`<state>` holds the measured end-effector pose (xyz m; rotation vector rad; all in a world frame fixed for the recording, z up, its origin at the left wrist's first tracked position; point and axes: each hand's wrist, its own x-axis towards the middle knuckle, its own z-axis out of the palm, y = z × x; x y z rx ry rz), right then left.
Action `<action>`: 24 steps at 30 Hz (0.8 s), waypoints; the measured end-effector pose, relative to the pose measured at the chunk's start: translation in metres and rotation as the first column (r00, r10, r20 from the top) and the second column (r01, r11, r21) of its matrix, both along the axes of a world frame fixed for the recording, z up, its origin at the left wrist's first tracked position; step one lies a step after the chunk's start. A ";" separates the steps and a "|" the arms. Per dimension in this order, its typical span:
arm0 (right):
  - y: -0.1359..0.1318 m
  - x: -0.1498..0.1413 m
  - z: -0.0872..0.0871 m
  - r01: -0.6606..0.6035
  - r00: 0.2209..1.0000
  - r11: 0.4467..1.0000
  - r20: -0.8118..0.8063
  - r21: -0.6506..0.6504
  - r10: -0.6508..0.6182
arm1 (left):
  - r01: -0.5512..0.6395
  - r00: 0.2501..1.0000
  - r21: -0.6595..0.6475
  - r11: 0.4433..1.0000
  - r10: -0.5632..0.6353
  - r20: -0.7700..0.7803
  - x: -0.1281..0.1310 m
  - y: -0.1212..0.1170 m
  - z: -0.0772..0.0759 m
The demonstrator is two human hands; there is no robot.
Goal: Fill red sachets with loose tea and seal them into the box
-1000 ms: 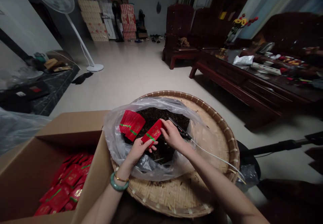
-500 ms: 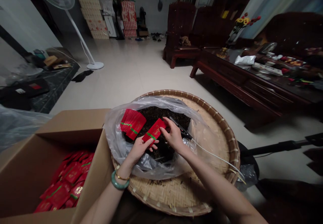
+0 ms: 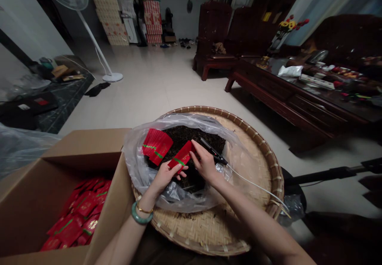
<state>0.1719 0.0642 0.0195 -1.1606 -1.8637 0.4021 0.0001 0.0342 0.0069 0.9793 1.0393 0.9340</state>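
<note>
Red packet (image 3: 186,150) is lying slantwise between the two hands, above the open plastic bag (image 3: 133,159). The left hand (image 3: 163,176) is pinching its lower end, thumb on top near the green band, with the other fingers curling beneath. The right hand (image 3: 205,163) is holding its fingertips close together at the upper end; whether they are gripping it or only touching it, I cannot tell.

Compared with a moment ago, the right fingers are reaching straighter along that end, and less gold print is showing. This suggests that the upper end is being worked while the left hand is steadying the packet. It is looking flat, narrow and glossy, its upper part darker.

Just beside it, a spread of similar packets (image 3: 158,145) is resting on dark loose leaves (image 3: 182,133) inside the bag. A black tool (image 3: 215,153) is lying past the right fingers, its white cord (image 3: 256,186) trailing over the woven tray (image 3: 209,239). Left of the tray, a cardboard box (image 3: 121,201) is holding more red packets (image 3: 85,206).
</note>
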 end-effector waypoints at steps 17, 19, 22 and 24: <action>0.006 0.003 0.000 0.064 0.991 0.996 -0.117 0.060 -0.057 | -0.003 1.000 0.007 1.000 0.003 -0.011 0.000 -0.001 0.003; 0.007 0.004 0.002 0.075 0.993 0.996 -0.095 0.041 -0.071 | 0.001 1.000 0.019 1.000 0.000 -0.024 0.001 -0.001 0.003; 0.009 0.007 0.005 0.103 0.995 0.994 -0.022 0.034 -0.102 | 0.009 0.999 0.042 0.999 -0.007 -0.053 0.002 0.000 0.002; 0.010 0.010 0.007 0.097 0.995 0.995 0.014 0.025 -0.098 | -0.002 0.998 0.045 0.999 0.005 -0.060 0.002 0.001 0.001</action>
